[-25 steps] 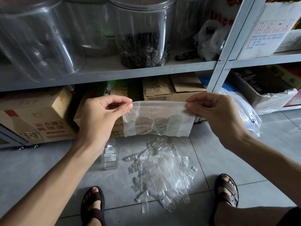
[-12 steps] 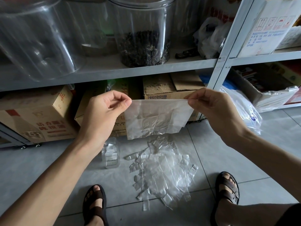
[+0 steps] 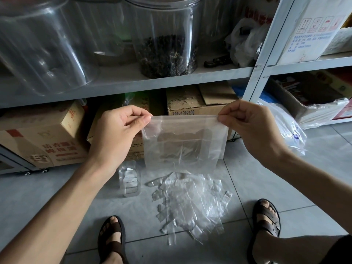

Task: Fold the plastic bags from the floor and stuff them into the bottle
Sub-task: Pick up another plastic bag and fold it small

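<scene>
Left hand (image 3: 122, 134) and right hand (image 3: 253, 128) pinch a bag's (image 3: 184, 145) top corners, holding it above the pile (image 3: 192, 202); bottle (image 3: 129, 178) at nine o'clock; film looks light, limp, slippery, best held at the edges.

I see a milky translucent plastic bag (image 3: 184, 143); below it grey floor tiles (image 3: 57, 187) and dark brown sandals (image 3: 266, 215).

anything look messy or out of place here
Only the heap of plastic bags, strewn loosely on the floor beside the bottle. The bag pinched by the left hand and right hand hangs flat and looks undamaged.
</scene>
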`<move>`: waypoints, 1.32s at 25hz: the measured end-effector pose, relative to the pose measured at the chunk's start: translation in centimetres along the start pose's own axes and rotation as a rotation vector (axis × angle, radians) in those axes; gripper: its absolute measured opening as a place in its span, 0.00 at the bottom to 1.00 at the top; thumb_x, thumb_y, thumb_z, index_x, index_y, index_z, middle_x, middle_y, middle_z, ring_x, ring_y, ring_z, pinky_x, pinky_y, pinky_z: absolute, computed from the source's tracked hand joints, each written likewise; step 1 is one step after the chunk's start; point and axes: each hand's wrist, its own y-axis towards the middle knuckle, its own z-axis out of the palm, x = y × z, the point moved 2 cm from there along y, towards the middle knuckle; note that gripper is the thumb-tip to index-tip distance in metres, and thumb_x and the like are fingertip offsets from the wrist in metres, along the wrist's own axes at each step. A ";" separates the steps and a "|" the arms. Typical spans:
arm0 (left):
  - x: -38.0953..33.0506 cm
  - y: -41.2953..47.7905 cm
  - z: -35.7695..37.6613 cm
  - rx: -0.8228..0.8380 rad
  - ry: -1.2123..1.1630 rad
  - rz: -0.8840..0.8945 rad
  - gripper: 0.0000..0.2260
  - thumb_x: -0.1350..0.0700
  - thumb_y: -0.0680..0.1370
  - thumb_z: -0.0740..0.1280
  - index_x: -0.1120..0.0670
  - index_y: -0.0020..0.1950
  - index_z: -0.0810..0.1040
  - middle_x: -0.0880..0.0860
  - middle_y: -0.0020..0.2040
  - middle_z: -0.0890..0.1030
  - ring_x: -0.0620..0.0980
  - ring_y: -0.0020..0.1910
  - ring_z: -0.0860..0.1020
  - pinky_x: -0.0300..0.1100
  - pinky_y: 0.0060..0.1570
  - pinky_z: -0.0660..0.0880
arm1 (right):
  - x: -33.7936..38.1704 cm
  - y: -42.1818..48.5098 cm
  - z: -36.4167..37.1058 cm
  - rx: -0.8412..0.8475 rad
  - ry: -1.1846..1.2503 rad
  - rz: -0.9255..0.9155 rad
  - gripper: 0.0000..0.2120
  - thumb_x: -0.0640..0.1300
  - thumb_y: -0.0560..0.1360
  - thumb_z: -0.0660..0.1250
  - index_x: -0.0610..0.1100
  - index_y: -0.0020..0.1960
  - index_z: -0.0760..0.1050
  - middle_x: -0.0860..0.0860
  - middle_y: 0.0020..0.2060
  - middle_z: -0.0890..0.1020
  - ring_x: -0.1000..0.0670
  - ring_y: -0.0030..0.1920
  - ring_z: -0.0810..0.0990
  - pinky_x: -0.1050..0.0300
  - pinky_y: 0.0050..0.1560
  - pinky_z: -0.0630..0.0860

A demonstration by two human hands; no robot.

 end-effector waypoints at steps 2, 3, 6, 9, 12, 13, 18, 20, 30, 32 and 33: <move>-0.2 0.0 -0.1 -0.004 0.039 0.024 0.05 0.60 0.78 0.71 0.50 0.47 0.84 0.48 0.42 0.86 0.46 0.42 0.84 0.51 0.49 0.82 | 0.1 -0.1 0.1 -0.012 -0.028 -0.010 0.09 0.36 0.72 0.74 0.49 0.42 0.82 0.54 0.38 0.85 0.55 0.41 0.84 0.64 0.44 0.76; -0.3 0.0 -0.2 0.004 0.065 0.037 0.05 0.59 0.78 0.70 0.51 0.47 0.85 0.47 0.41 0.86 0.46 0.43 0.84 0.52 0.49 0.82 | 0.2 -0.2 0.1 -0.014 -0.041 -0.015 0.08 0.36 0.72 0.74 0.49 0.42 0.82 0.55 0.38 0.85 0.56 0.41 0.84 0.65 0.43 0.76; -0.2 0.1 -0.8 0.050 0.142 0.039 0.05 0.57 0.78 0.71 0.49 0.45 0.85 0.47 0.39 0.86 0.48 0.42 0.84 0.54 0.51 0.80 | 0.5 -0.4 0.2 -0.013 -0.085 -0.051 0.08 0.36 0.72 0.75 0.49 0.42 0.82 0.57 0.37 0.85 0.58 0.40 0.83 0.68 0.42 0.75; -0.1 0.0 -1.2 0.087 0.126 -0.019 0.06 0.56 0.78 0.72 0.48 0.42 0.85 0.49 0.36 0.85 0.50 0.41 0.84 0.51 0.50 0.78 | 0.7 -0.5 0.3 -0.008 -0.103 -0.074 0.07 0.36 0.72 0.75 0.48 0.42 0.82 0.60 0.36 0.84 0.61 0.38 0.82 0.71 0.40 0.73; -0.1 -0.1 -1.4 0.111 0.140 -0.028 0.06 0.56 0.78 0.71 0.47 0.42 0.84 0.48 0.37 0.85 0.49 0.41 0.84 0.50 0.51 0.78 | 0.9 -0.6 0.3 -0.006 -0.095 -0.087 0.08 0.37 0.71 0.75 0.49 0.42 0.82 0.62 0.35 0.84 0.62 0.37 0.81 0.72 0.40 0.73; -0.1 -0.1 -1.4 0.126 0.154 -0.021 0.05 0.55 0.78 0.71 0.47 0.43 0.84 0.48 0.38 0.86 0.48 0.42 0.84 0.50 0.53 0.78 | 0.9 -0.6 0.4 -0.005 -0.098 -0.094 0.09 0.37 0.71 0.75 0.50 0.41 0.81 0.62 0.35 0.83 0.63 0.37 0.81 0.72 0.39 0.72; -1.0 -0.7 0.1 0.222 0.220 0.128 0.11 0.56 0.76 0.73 0.50 0.56 0.79 0.44 0.45 0.86 0.39 0.47 0.83 0.35 0.50 0.79 | 1.1 -1.0 0.7 0.010 -0.170 -0.153 0.12 0.37 0.72 0.75 0.54 0.40 0.79 0.63 0.36 0.83 0.62 0.37 0.82 0.73 0.40 0.73; -1.5 -1.3 1.3 0.277 0.376 0.366 0.14 0.58 0.74 0.74 0.51 0.57 0.76 0.43 0.47 0.84 0.39 0.46 0.83 0.37 0.45 0.81 | 1.2 -1.1 1.1 0.023 -0.215 -0.192 0.11 0.38 0.72 0.75 0.53 0.40 0.80 0.62 0.36 0.83 0.61 0.39 0.82 0.72 0.43 0.74; -0.5 -1.4 4.4 0.523 0.674 0.539 0.10 0.58 0.74 0.76 0.47 0.53 0.86 0.43 0.55 0.84 0.46 0.49 0.83 0.38 0.50 0.78 | 1.1 -1.4 2.0 0.126 -0.308 -0.257 0.04 0.39 0.72 0.75 0.46 0.42 0.82 0.60 0.36 0.82 0.62 0.40 0.81 0.75 0.43 0.71; -0.3 -1.3 4.5 0.515 0.706 0.518 0.12 0.62 0.75 0.74 0.49 0.55 0.86 0.46 0.54 0.85 0.46 0.49 0.83 0.38 0.52 0.79 | 1.1 -1.4 1.9 0.137 -0.322 -0.259 0.04 0.38 0.72 0.75 0.46 0.42 0.82 0.61 0.36 0.82 0.62 0.41 0.81 0.76 0.43 0.70; -0.3 -1.2 4.4 0.503 0.720 0.508 0.13 0.65 0.75 0.73 0.50 0.55 0.86 0.48 0.53 0.86 0.47 0.49 0.84 0.41 0.53 0.80 | 1.0 -1.4 1.9 0.139 -0.336 -0.264 0.04 0.38 0.72 0.75 0.46 0.42 0.82 0.62 0.36 0.82 0.63 0.41 0.81 0.76 0.43 0.70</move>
